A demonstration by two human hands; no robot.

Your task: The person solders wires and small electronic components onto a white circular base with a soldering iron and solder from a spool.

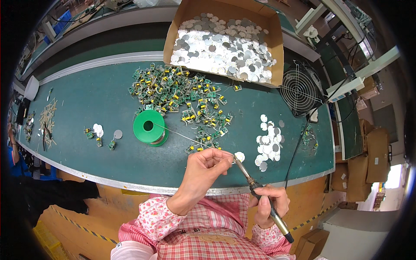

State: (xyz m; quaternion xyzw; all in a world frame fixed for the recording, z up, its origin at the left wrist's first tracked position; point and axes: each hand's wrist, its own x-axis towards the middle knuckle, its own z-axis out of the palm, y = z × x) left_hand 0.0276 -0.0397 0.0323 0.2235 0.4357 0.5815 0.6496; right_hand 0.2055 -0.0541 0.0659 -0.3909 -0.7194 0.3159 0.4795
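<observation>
My right hand (271,203) is wrapped round the handle of a soldering iron (246,172), whose tip points up and left to my left fingertips. Pinched in my left hand (207,167) is a thin solder wire (184,136), running back to a green spool (147,126) on the bench. A white disc (239,156) sits right beside the iron's tip; whether my left fingers also touch it, I cannot tell. Behind my hands lies a heap of small circuit boards (162,89) with yellow parts and wires. Several white and grey discs (268,145) are scattered to the right.
A cardboard box (277,47) of discs stands at the back edge of the green bench (86,147). Right of it is a black fan (299,89). The iron's dark cord (297,149) crosses the bench. Thin sticks (48,117) and a few boards with discs (99,130) lie left.
</observation>
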